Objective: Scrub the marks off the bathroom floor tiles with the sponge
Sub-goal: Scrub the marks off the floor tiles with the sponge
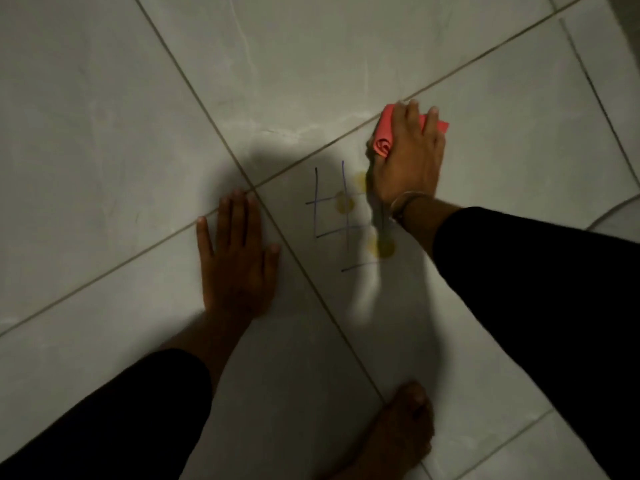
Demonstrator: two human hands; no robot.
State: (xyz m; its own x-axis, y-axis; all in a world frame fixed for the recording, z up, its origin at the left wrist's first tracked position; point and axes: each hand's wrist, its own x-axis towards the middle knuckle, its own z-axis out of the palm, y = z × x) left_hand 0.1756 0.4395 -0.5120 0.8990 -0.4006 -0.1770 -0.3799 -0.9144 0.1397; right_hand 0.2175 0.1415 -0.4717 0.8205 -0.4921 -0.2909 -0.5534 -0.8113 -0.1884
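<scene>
**Sponge pressed at the top of the marked tile**

Pale grey tiles (104, 133) fill our view, split by thin dark grout lines (194, 95) that cross just beyond our left hand. The light is dim, and our shadow lies over the middle of the floor.

Our right hand (408, 157) presses a red sponge (382, 143) flat to the floor, beside the grout line at the far edge of the marked tile. Its fingers (431, 119) are spread over the top of the sponge, holding it down; the sponge's near end looks curled into a roll by the thumb. A thin band (405, 199) circles that wrist, and a dark sleeve (536, 271) covers the forearm.

Just nearer to us than the sponge are the marks (332, 209): dark pen lines crossing in a rough grid, with yellowish blots (381, 245) among them. The hand's heel covers part of the grid; the sponge itself sits just past it, and we cannot tell whether it touches any line.

Our left hand (239, 258) rests palm down on the neighbouring tile, fingers (239, 209) lying loosely together, thumb out, holding nothing. A bare foot (401, 434) stands at the lower edge of view.
</scene>
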